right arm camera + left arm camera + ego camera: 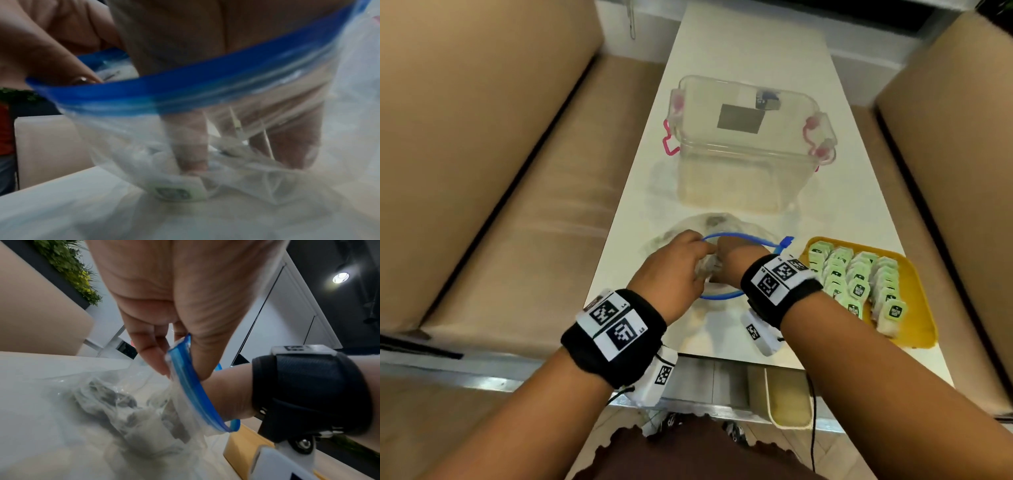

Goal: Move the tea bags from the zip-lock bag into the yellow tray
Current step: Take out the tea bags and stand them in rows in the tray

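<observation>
The zip-lock bag (726, 246) lies on the white table (750, 54) near the front edge, its blue-rimmed mouth spread into a wide loop. Several tea bags (131, 404) sit crumpled inside it, seen through the clear plastic.

The left hand (674, 270) comes in from the near left, knuckles up, and pinches the blue rim between thumb and fingers (150, 353), lifting that side of the mouth. The right hand (736, 260) reaches down through the opening, wrist bent and palm toward the table; its fingers (189, 146) are inside the bag, closing on a tea bag with a green tag (176, 192) at the bottom, though motion blur leaves the firmness of that hold unclear. Both wrists wear black bands with printed markers.

Just to the right of the bag, the yellow tray (917, 284) holds rows of tea bags with green tags (859, 274), packed side by side. Farther along the table stands a clear plastic box (746, 137) with pink latches. Tan benches (500, 192) flank the table on both sides.
</observation>
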Demonstrator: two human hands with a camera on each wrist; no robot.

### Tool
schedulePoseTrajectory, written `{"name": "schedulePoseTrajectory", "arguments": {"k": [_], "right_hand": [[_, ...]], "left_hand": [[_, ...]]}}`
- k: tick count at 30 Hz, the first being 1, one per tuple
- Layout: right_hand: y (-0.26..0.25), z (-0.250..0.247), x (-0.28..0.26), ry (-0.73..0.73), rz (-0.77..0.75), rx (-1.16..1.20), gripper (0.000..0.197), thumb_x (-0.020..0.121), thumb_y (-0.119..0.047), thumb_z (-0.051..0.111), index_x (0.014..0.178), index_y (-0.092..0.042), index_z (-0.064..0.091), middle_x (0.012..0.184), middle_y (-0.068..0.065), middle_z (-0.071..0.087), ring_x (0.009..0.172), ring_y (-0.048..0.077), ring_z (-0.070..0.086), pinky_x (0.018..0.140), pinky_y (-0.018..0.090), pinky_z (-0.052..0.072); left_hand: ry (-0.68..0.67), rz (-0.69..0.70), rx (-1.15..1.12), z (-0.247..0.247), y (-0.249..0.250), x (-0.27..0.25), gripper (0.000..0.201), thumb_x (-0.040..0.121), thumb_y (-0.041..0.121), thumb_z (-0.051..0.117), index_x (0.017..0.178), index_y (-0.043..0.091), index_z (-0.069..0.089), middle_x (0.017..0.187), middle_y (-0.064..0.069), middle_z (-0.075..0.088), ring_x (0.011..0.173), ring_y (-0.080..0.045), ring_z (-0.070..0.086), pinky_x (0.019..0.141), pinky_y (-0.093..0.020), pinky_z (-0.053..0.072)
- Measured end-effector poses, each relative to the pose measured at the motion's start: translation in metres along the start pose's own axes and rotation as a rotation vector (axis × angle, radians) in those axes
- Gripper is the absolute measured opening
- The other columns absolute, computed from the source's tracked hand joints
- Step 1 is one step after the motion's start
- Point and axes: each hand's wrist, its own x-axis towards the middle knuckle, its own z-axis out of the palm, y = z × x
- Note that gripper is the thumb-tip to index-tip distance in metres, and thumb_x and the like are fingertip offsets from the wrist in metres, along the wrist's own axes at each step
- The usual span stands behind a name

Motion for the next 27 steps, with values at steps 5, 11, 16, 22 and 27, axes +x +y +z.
{"name": "schedulePoseTrajectory", "arguments": {"k": [5,11,16,22,27], "right_hand": [[0.003,0.002,0.005,0.048,0.018,-0.017,0.016,0.093,-0.013,0.049,0.107,-0.009,0.057,0.095,0.007,0.057,0.084,0.023,0.056,0.071,0.029,0.043],[0.008,0.01,-0.008,0.272,-0.058,0.059,0.012,0.09,-0.012,0.049,0.098,-0.01,0.058,0.076,0.002,0.054,0.071,0.021,0.052,0.062,0.028,0.037],[0.018,0.013,-0.045,0.492,-0.209,0.326,0.017,0.087,-0.015,0.055,0.098,-0.006,0.064,0.089,0.009,0.068,0.083,0.027,0.061,0.066,0.034,0.042],[0.045,0.013,-0.065,0.697,-0.23,0.621,0.022,0.084,-0.021,0.063,0.105,-0.018,0.068,0.096,0.0,0.072,0.09,0.018,0.065,0.079,0.032,0.049],[0.078,0.001,-0.081,0.739,-0.284,0.94,0.021,0.082,-0.015,0.066,0.102,-0.018,0.071,0.097,-0.006,0.072,0.091,0.009,0.067,0.084,0.039,0.054]], "left_hand": [[0.003,0.011,-0.008,-0.003,-0.004,0.002,0.048,0.08,0.005,0.064,0.125,0.021,0.059,0.115,0.003,0.051,0.077,-0.017,0.054,0.076,-0.03,0.047],[0.016,-0.01,-0.024,-0.006,-0.004,0.008,0.047,0.079,0.005,0.063,0.125,0.017,0.059,0.121,0.001,0.05,0.078,-0.017,0.052,0.081,-0.031,0.047],[0.048,-0.026,0.001,-0.006,-0.004,0.016,0.049,0.081,0.005,0.062,0.129,0.015,0.056,0.126,-0.001,0.049,0.09,-0.023,0.059,0.083,-0.028,0.045],[0.099,-0.025,0.024,-0.007,0.004,0.023,0.04,0.089,0.017,0.06,0.128,0.02,0.056,0.131,-0.001,0.046,0.088,-0.023,0.061,0.086,-0.034,0.048],[0.022,-0.016,0.132,-0.014,0.018,0.021,0.028,0.097,0.033,0.047,0.122,0.03,0.061,0.147,0.003,0.036,0.106,-0.025,0.06,0.09,-0.035,0.047]]}}
